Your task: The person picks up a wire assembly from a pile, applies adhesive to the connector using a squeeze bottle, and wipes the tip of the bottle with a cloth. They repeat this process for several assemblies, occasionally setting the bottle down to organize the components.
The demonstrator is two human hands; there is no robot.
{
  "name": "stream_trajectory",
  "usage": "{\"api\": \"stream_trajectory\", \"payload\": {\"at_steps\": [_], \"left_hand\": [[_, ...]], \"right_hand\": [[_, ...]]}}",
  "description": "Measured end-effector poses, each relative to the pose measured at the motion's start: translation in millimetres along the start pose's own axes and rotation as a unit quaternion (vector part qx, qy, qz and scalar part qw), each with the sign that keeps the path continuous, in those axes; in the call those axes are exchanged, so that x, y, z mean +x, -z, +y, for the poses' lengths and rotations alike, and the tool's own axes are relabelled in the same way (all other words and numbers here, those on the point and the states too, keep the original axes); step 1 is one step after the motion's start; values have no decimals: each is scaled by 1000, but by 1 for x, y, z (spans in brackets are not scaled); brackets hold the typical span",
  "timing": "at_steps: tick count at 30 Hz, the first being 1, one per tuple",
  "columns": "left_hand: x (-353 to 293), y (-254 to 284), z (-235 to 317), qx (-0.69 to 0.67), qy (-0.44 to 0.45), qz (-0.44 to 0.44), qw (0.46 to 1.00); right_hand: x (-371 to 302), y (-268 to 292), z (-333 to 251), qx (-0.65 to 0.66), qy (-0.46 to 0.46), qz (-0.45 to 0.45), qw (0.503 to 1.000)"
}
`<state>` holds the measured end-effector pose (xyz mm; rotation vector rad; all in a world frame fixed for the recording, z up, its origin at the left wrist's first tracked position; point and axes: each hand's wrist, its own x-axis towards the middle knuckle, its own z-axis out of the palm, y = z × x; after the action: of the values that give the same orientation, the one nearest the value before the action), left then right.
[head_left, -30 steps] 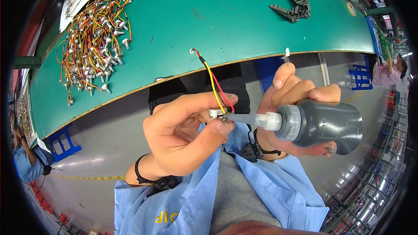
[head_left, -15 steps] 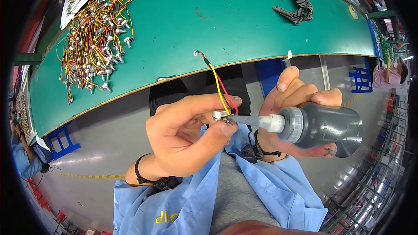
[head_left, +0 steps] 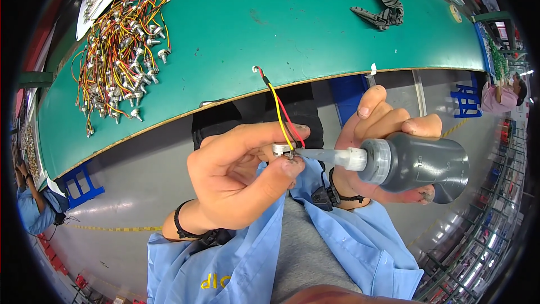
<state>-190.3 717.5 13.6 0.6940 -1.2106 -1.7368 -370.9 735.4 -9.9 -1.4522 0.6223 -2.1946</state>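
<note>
Across the top of the view, a green table (head_left: pixel 225 28) is spanning side to side. On its left, a pile of wired metal parts (head_left: pixel 121 62) is lying tangled, red and yellow leads mixed. Upper right, a dark striped cloth strip (head_left: pixel 389 8) is lying curled. Right hand (head_left: pixel 363 129): grip is holding a dark squeeze bottle (head_left: pixel 430 160), tilted on its side, nozzle (head_left: pixel 323 156) pointing left. Left hand (head_left: pixel 225 180): grip is narrow, thumb and index finger pinching one wired part (head_left: pixel 283 149) in front of the table edge. Nozzle tip is sitting at that part, near the thumb; can't tell if touching. Its wires (head_left: pixel 278 107) are sticking up, ending in a small white plug (head_left: pixel 255 69).
</note>
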Motion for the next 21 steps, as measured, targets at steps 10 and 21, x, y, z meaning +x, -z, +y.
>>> {"api": "stream_trajectory", "payload": {"at_steps": [10, 21], "left_hand": [[4, 0, -6, 151, -116, 13, 982], [17, 2, -17, 311, -313, 41, 896]], "right_hand": [[1, 2, -2, -15, 4, -7, 1000], [1, 3, -3, -44, 11, -18, 999]]}}
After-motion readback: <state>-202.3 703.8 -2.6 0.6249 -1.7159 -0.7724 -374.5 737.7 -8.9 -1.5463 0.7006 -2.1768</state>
